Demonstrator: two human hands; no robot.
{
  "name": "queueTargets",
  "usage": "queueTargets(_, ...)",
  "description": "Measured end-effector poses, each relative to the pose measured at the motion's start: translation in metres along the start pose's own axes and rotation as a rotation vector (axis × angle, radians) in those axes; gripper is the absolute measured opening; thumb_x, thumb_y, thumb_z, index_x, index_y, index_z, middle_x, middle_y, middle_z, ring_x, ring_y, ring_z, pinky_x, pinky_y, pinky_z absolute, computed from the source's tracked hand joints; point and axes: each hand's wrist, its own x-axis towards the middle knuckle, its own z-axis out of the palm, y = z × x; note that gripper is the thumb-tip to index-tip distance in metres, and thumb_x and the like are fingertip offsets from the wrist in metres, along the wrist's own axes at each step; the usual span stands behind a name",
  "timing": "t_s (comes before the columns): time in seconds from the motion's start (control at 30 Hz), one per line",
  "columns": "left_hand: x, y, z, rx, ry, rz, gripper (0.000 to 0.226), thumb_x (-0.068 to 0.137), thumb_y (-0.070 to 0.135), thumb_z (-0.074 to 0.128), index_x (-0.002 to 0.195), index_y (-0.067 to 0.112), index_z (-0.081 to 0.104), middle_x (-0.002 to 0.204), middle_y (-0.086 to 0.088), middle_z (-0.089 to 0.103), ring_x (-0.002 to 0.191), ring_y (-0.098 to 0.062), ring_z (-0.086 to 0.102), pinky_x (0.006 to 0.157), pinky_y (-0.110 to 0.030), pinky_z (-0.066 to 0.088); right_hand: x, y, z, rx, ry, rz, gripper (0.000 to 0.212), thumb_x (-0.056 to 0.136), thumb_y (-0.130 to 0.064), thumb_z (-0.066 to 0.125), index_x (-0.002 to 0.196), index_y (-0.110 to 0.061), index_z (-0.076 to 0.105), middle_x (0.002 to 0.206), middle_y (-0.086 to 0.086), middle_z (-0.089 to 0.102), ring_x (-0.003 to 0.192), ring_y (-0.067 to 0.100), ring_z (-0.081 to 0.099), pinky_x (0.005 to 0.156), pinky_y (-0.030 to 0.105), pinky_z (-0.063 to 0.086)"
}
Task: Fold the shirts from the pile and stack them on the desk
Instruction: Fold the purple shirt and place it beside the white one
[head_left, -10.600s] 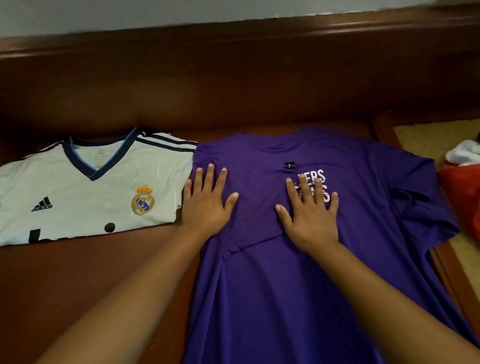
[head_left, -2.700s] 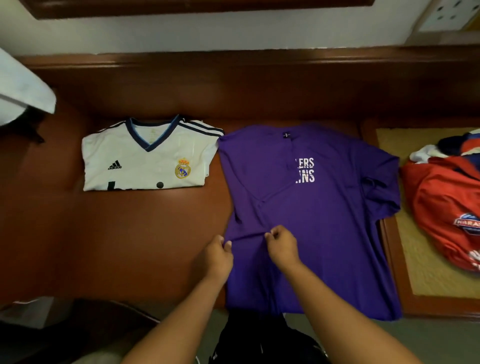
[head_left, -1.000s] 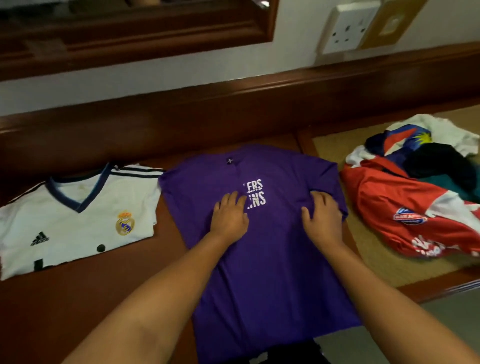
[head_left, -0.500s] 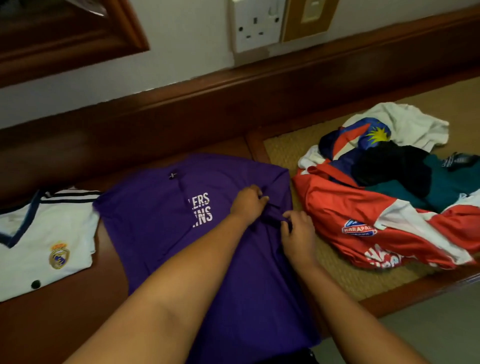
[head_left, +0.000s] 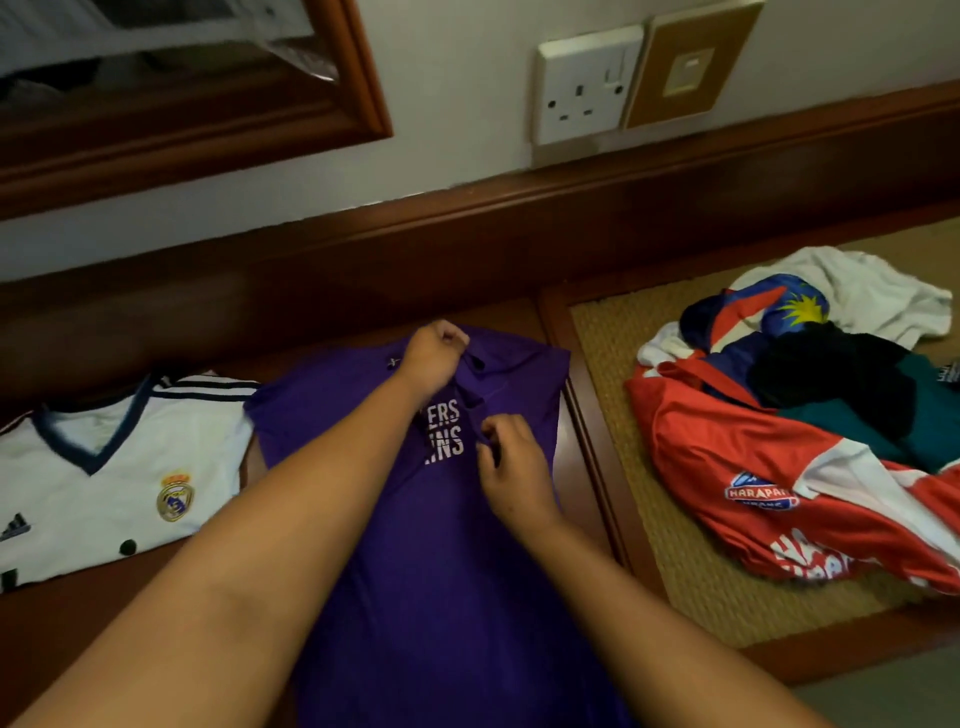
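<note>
Both hands pinch purple shirt (head_left: 457, 597): left hand (head_left: 434, 356), right hand (head_left: 506, 460), seemingly sleeve.

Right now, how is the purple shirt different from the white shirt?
The purple shirt is only partly folded, with the left hand and right hand pinching it; the white shirt lies folded and untouched. The purple shirt shows white letters; the white shirt shows a crest and navy collar. Both lie on the desk.

Wooden desk (head_left: 156, 597): white jersey (head_left: 104, 478) left, purple shirt (head_left: 441, 597) beside it, middle.
</note>
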Motion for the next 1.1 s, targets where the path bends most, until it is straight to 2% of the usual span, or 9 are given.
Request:
queueTargets(0.17, 0.0, -0.031, -0.045, -0.066, 0.073, -0.05, 0.029, 0.093, 0.007, 0.055, 0.07, 0.024, 0.054, 0.068, 0.005, 0.052, 0.066, -0.009, 0.047, 0.062, -0.02, 0.037, 0.006, -0.022, 0.042, -0.072, -0.22, -0.092, 0.033, 0.089, -0.002, 0.052, 0.122, -0.006, 0.054, 0.116, 0.012, 0.052, 0.102, 0.026, 0.053, 0.084, 0.034, 0.046)
queueTargets(0.3, -0.02, -0.073, -0.06, -0.107, 0.158, -0.147, 0.023, 0.093, 0.006, 0.054, 0.076, 0.022, 0.054, 0.079, -0.002, 0.059, 0.077, -0.02, 0.054, 0.073, -0.029, 0.042, -0.005, -0.02, 0.062, -0.122, -0.53, -0.127, 0.047, 0.09, 0.0, 0.049, 0.137, -0.007, 0.047, 0.131, 0.014, 0.049, 0.117, 0.028, 0.051, 0.099, 0.029, 0.04)
queueTargets(0.37, -0.037, -0.093, -0.061, -0.012, 0.157, -0.186, 0.002, 0.093, 0.012, 0.057, 0.092, 0.013, 0.058, 0.091, -0.008, 0.062, 0.087, -0.022, 0.055, 0.079, -0.029, 0.042, -0.006, -0.012, 0.06, -0.119, -0.495, -0.131, 0.044, 0.087, 0.003, 0.049, 0.13, -0.004, 0.054, 0.126, 0.015, 0.054, 0.114, 0.03, 0.054, 0.098, 0.027, 0.039)
queueTargets(0.53, -0.063, -0.12, -0.049, 0.39, 0.091, -0.027, 0.05, 0.091, 0.034, 0.061, 0.133, 0.011, 0.047, 0.124, -0.017, 0.052, 0.115, -0.034, 0.049, 0.095, -0.04, 0.042, 0.033, 0.012, 0.028, -0.23, -0.192, 0.01, 0.033, 0.087, 0.003, 0.05, 0.117, -0.003, 0.063, 0.118, 0.017, 0.059, 0.106, 0.034, 0.058, 0.092, 0.031, 0.042)
queueTargets(0.63, -0.061, -0.111, -0.04, 0.677, 0.067, 0.134, 0.064, 0.09, 0.047, 0.058, 0.144, 0.022, 0.035, 0.139, -0.009, 0.039, 0.126, -0.029, 0.037, 0.1, -0.046, 0.037, 0.07, 0.018, 0.009, -0.335, -0.156, 0.037, 0.035, 0.09, 0.0, 0.049, 0.124, -0.003, 0.059, 0.126, 0.017, 0.054, 0.113, 0.034, 0.053, 0.096, 0.033, 0.039)
queueTargets(0.73, -0.049, -0.102, -0.029, 0.767, 0.032, 0.191, 0.058, 0.092, 0.043, 0.056, 0.143, 0.022, 0.038, 0.139, -0.007, 0.039, 0.126, -0.027, 0.036, 0.101, -0.043, 0.035, 0.102, 0.022, 0.001, -0.56, -0.232, -0.004, 0.05, 0.089, -0.003, 0.048, 0.138, -0.011, 0.047, 0.142, 0.01, 0.045, 0.126, 0.034, 0.042, 0.103, 0.039, 0.037)
queueTargets(0.87, -0.034, -0.107, -0.029, 0.667, 0.163, 0.144, 0.027, 0.094, 0.026, 0.054, 0.118, 0.013, 0.059, 0.123, -0.008, 0.051, 0.115, -0.027, 0.045, 0.092, -0.039, 0.04, 0.13, 0.021, 0.003, -0.782, -0.392, 0.045, 0.06, 0.091, -0.013, 0.049, 0.148, -0.021, 0.03, 0.148, 0.002, 0.039, 0.137, 0.032, 0.024, 0.106, 0.048, 0.028)
queueTargets(0.97, -0.029, -0.11, -0.039, 0.388, 0.247, 0.127, 0.015, 0.093, 0.018, 0.055, 0.1, 0.007, 0.063, 0.107, -0.014, 0.059, 0.103, -0.031, 0.052, 0.085, -0.038, 0.043, 0.145, 0.021, 0.0, -0.865, -0.397, 0.052, 0.045, 0.093, -0.02, 0.051, 0.137, -0.018, 0.044, 0.137, 0.007, 0.05, 0.132, 0.032, 0.029, 0.103, 0.046, 0.029)
queueTargets(1.1, -0.021, -0.107, -0.059, -0.077, 0.356, -0.099, 0.011, 0.094, 0.012, 0.052, 0.093, 0.005, 0.061, 0.094, -0.016, 0.065, 0.091, -0.03, 0.059, 0.081, -0.034, 0.044, 0.164, 0.021, -0.01, -0.856, -0.412, 0.119, 0.033, 0.094, -0.038, 0.055, 0.121, -0.02, 0.061, 0.131, 0.008, 0.054, 0.133, 0.032, 0.03, 0.105, 0.047, 0.027)
